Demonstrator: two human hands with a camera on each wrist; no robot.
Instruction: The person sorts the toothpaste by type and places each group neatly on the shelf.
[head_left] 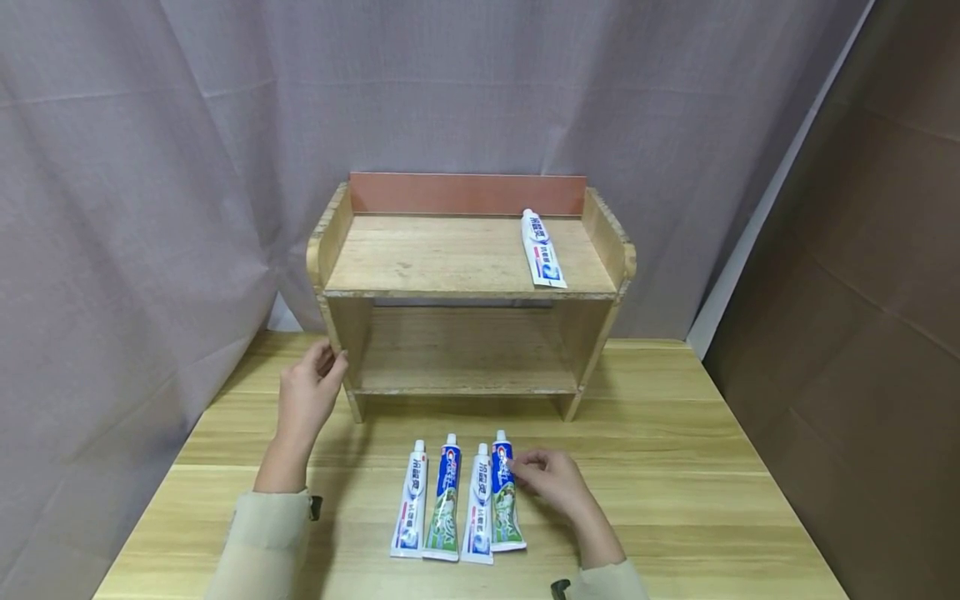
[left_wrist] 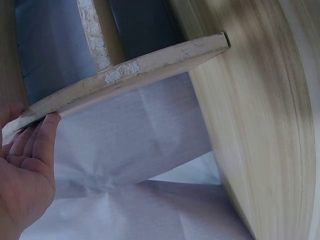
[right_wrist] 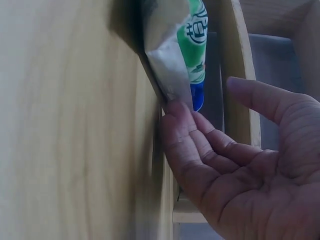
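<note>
Light wooden table [head_left: 675, 467] w/ grey curtain [head_left: 150, 167] behind & on the left, brown wall panel [head_left: 885, 292] on the right. A two-level wooden shelf [head_left: 465, 258] stood at the table's far side; one white toothpaste tube [head_left: 542, 248] lay on its top board, near the right end, cap toward the back. Four more tubes lay side by side on the table in front of the shelf, caps pointing at it: white tube [head_left: 410, 502], green tube [head_left: 443, 502], another white one [head_left: 478, 508], and the rightmost blue-green tube [head_left: 505, 495]. Right hand [head_left: 555, 482] sat just beside that last tube on its right; fingertips [right_wrist: 176, 111] touched the tube's upper part near the cap, fingers only lightly bent, thumb held apart, no full grip visible. Left hand [head_left: 307, 393] was at the shelf's left side panel, fingers nearly straight, tips [left_wrist: 48, 125] resting against the panel's front edge low down, not wrapped round it.
</note>
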